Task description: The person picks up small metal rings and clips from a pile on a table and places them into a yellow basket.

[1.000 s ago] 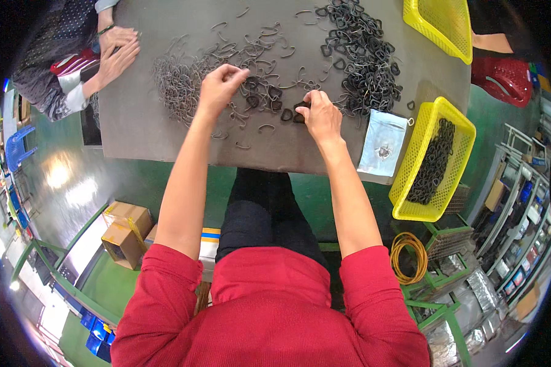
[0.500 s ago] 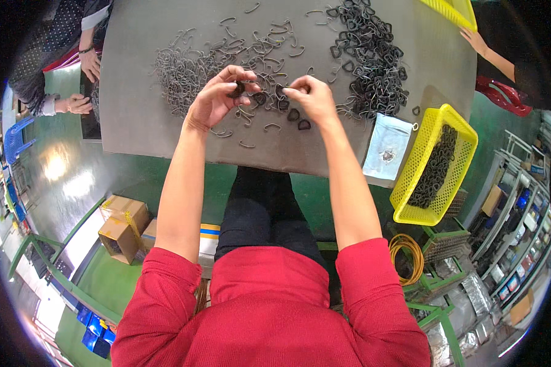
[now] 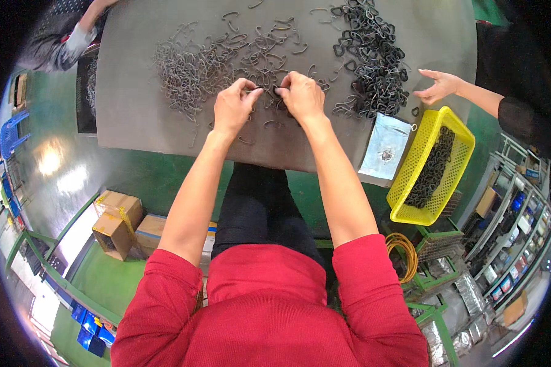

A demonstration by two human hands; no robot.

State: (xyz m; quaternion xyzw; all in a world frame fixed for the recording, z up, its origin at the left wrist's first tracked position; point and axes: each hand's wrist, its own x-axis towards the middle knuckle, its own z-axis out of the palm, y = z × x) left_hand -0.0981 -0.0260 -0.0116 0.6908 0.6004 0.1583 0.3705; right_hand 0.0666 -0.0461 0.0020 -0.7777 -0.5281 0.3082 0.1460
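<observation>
Left hand (image 3: 235, 107) pinched on a small dark piece (image 3: 260, 90), right hand (image 3: 303, 98) pinched on a black ring (image 3: 276, 91) near it, over the worktop (image 3: 134, 122), wire hooks (image 3: 193, 76) left, dark pile (image 3: 370, 61) right

The tabletop (image 3: 128, 119) is looking smooth and matt. On it, curved wire pieces (image 3: 186, 76) are showing a dull metallic sheen and black rings (image 3: 373, 67) are looking matt. At its right edge, a yellow basket (image 3: 456, 177) is showing smooth plastic; on its near side, a red sweater (image 3: 269, 327) is showing ribbed cloth.
</observation>
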